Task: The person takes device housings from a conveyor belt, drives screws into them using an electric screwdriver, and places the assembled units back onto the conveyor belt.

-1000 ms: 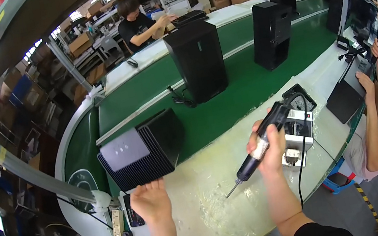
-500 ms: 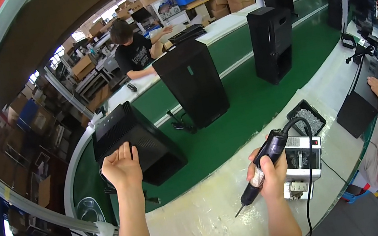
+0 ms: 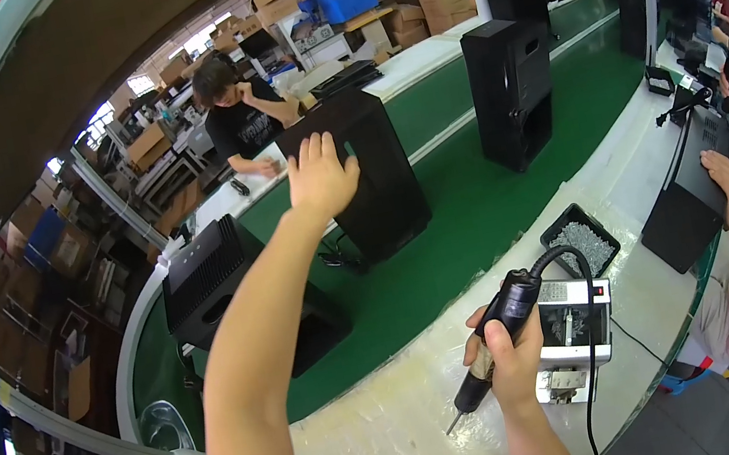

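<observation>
My left hand (image 3: 322, 176) is raised with its fingers spread, in front of the upper part of a tall black cabinet (image 3: 387, 180). Whether the fingertips touch it, I cannot tell. A black cabinet with a ribbed top (image 3: 213, 262) stands to the left, partly covered by my left forearm. In my right hand (image 3: 507, 353) is a black corded electric screwdriver (image 3: 512, 304), its bit slanting down to the left above the white worktop (image 3: 373, 440).
Beside my right hand are a screw feeder (image 3: 574, 322) and a black tray of small screws (image 3: 582, 243). Another black cabinet (image 3: 512, 94) stands farther along the green conveyor (image 3: 473, 179). A co-worker's hand (image 3: 725, 179) rests on a dark panel (image 3: 684, 215) at right.
My left hand has moved from the left cabinet up and right to the middle one. My right hand still holds the screwdriver. The person across has raised a hand to the head.
</observation>
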### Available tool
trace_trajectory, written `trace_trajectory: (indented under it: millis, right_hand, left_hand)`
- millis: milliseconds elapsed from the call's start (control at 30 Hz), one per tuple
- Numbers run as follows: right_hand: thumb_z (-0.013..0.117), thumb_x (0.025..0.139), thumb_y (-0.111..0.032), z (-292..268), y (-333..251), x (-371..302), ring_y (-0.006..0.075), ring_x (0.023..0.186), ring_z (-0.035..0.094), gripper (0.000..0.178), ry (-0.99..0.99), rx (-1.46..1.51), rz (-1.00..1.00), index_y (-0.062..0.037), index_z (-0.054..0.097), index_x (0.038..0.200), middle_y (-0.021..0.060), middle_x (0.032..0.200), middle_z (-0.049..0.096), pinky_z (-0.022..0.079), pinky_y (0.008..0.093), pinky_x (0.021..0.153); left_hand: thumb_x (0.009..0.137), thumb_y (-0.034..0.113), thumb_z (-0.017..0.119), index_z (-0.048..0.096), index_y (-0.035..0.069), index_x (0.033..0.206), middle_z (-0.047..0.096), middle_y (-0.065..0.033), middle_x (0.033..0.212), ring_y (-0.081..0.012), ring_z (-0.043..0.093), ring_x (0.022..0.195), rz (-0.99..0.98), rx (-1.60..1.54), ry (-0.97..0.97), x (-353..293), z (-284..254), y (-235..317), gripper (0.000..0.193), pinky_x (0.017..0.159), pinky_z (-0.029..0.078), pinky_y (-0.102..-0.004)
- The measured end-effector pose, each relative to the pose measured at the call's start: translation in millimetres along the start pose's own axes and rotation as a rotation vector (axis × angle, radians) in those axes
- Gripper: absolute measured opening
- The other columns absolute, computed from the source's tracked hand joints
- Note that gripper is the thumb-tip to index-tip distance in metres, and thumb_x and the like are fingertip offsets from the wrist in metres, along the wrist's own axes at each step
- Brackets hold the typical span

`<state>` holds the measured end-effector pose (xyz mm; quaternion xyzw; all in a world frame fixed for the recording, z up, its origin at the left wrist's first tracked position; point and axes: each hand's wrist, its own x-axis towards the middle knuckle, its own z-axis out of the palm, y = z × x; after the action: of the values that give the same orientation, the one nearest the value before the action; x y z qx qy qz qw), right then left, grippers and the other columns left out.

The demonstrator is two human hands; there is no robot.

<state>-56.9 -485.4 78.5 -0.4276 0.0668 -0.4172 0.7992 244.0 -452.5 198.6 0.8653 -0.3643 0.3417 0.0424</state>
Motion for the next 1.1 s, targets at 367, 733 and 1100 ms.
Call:
trace_trajectory:
  millis: [367,733,1100]
  right_hand:
    - [0.054,0.090,-0.015,-5,-2,4,0.0174,0.050,0.056,0.034,0.070,0.001,0.011,-0.0009,0.037,0.117,0.0148,0.089,0.058,0.046,0.0268,0.045]
    - [0.052,0.093,-0.017,-15,-16,16,0.0144,0.050,0.055,0.027,0.182,-0.121,0.019,-0.0001,0.042,0.111,0.0143,0.091,0.060,0.045,0.0258,0.044]
    - [0.051,0.094,-0.021,-15,-40,1,0.0150,0.051,0.053,0.040,0.066,0.050,-0.002,-0.0023,0.038,0.127,0.0159,0.093,0.059,0.046,0.0276,0.043]
  left_hand:
    - [0.093,0.039,0.044,0.058,-0.002,0.111,0.059,-0.0251,0.112,-0.0370,0.059,0.105,0.083,-0.020,0.109,11,-32,79,0.047,0.089,0.045,-0.0448]
    - [0.096,0.046,0.037,0.066,-0.001,0.062,0.062,-0.0245,0.065,-0.0414,0.064,0.068,-0.198,-0.177,-0.140,-29,-61,78,0.065,0.066,0.052,-0.0467]
    - [0.096,0.041,0.045,0.056,-0.009,0.064,0.053,-0.0228,0.054,-0.0371,0.052,0.049,-0.715,-0.541,0.084,-125,-118,5,0.061,0.056,0.042,-0.0439]
